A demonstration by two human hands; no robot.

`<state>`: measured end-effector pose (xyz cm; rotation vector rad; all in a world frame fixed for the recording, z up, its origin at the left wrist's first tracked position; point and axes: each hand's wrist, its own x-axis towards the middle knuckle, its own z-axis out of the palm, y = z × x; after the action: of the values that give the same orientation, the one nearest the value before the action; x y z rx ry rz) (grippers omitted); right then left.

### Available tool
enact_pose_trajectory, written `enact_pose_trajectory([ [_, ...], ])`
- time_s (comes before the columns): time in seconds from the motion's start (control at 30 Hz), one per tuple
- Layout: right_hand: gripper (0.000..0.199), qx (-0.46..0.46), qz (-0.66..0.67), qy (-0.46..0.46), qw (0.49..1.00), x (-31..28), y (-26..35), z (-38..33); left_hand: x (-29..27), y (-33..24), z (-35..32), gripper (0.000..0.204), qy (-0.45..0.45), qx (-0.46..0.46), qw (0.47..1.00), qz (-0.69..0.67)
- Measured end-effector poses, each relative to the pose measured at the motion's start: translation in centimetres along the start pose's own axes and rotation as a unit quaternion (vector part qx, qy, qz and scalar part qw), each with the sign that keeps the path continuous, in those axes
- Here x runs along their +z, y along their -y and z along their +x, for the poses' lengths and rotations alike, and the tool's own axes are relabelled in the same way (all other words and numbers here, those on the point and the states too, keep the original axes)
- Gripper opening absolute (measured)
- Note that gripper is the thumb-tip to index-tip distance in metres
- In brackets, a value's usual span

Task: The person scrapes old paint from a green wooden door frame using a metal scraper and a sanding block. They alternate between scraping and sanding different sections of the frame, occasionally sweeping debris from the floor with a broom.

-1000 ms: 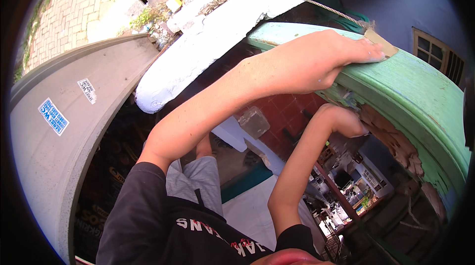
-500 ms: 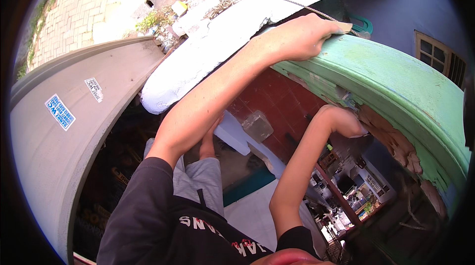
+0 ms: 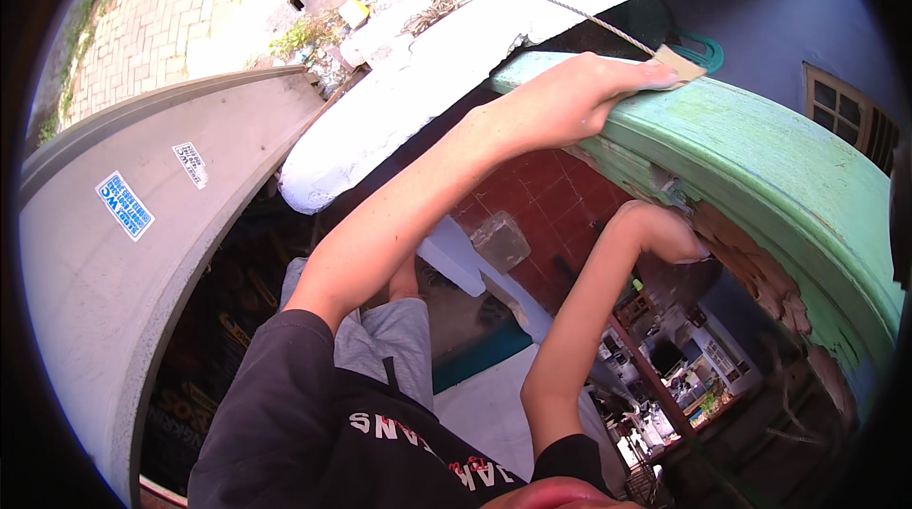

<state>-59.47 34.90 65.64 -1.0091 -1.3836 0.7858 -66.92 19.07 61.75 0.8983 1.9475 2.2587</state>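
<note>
My left hand lies on the top face of a light green painted wooden beam. Pinched under its thumb and fingers is a small tan piece of sandpaper, pressed against the paint. Lower down, my right hand is bent against the beam's underside, beside bare, splintered brown wood. Its fingertips are mostly hidden, so its grip cannot be made out.
A thin rope runs to the beam near the sandpaper. Behind it stretches a white ledge with a broken edge. A grey panel with stickers stands at left. Red floor tiles and cluttered shelves show below.
My left hand has shifted slightly down and to the right along the beam, and more of the sandpaper shows. My right hand stays in place.
</note>
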Motion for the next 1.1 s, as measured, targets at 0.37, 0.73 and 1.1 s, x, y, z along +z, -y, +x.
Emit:
enact_pose_trajectory([
  [0.37, 0.051, -0.003, 0.058, -0.021, 0.998, 0.8, -0.7, 0.1, 1.3, -4.8, -1.8, 0.049, -0.069, -0.029, 0.997, 0.035],
  [0.73, 0.049, 0.103, 0.147, 0.078, 0.981, 0.7, 0.9, -1.4, 6.2, -7.5, -3.3, 0.060, -0.210, 0.037, 0.948, 0.237],
  [1.1, 0.053, 0.058, 0.180, 0.168, 0.968, -4.2, 0.8, -1.1, 10.3, -13.9, 0.0, 0.059, -0.338, 0.150, 0.905, 0.208],
])
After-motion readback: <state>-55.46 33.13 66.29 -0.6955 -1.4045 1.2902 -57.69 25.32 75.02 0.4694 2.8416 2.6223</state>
